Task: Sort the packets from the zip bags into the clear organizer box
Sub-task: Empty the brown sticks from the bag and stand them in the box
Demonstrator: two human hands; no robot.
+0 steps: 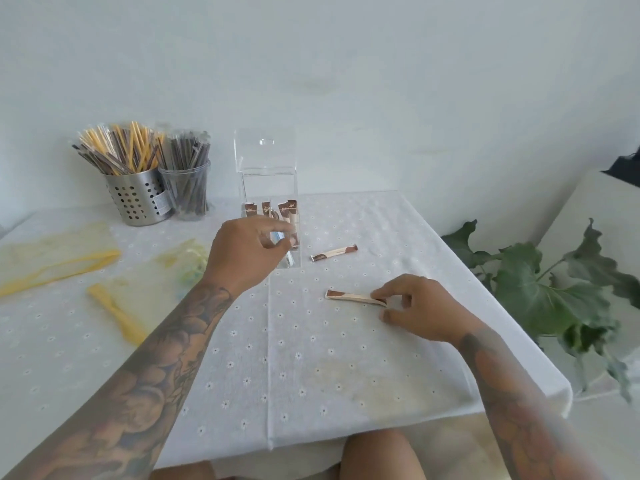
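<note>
The right hand is pinching down on the near packet, thumb and forefinger closing on its right-hand end while the rest of the stick is lying flat on the tablecloth. That packet's long axis is running nearly straight left to right, its free end pointing toward the middle of the table. Up and to the left, the left hand is hovering at the front of the clear organizer box, fingers loosely curled; whether it is gripping anything I cannot tell, the blur is hiding it. Several packets are already standing upright inside the box, lid tipped back. A second loose packet is lying just right of the box, angled slightly upward to the right, nearer the left hand than the right. So the carry looks to be up and leftward, and the stick will probably need turning on end to drop in alongside the others. The yellow-edged zip bags are lying slack, well off left.
</note>
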